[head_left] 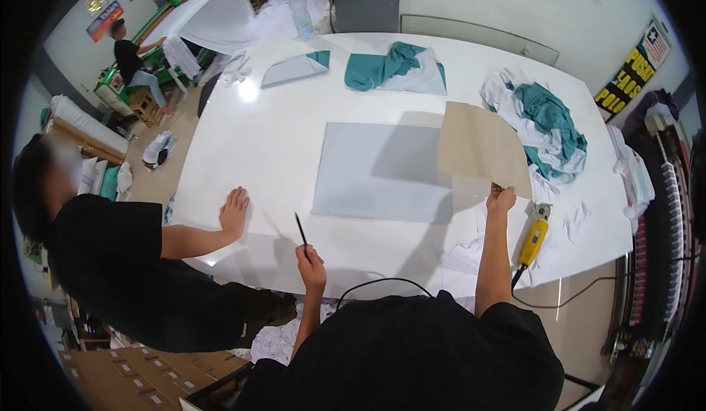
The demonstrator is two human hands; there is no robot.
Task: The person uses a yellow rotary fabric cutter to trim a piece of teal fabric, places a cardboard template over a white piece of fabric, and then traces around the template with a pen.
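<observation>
My left hand (312, 270) is closed around a dark pencil-like stick (301, 229), its tip pointing up and away from me over the near edge of the table. At the right, my right hand (501, 198) grips the near edge of a brown paper pattern piece (482, 143) with one curved side. The pattern piece is lifted above the table and overlaps the right end of a flat light-grey-blue fabric rectangle (375, 172). Beside my right hand lies a yellow handheld electric cutter (535, 242) with a metal head and a black cord.
The white table (257, 139) carries a green-and-white fabric heap (548, 124) at the right and folded pieces (397, 68) along the back. A co-worker's hand (234, 211) rests flat at the left. White scraps (471, 255) lie near the cutter; its cord (566, 304) trails off the table.
</observation>
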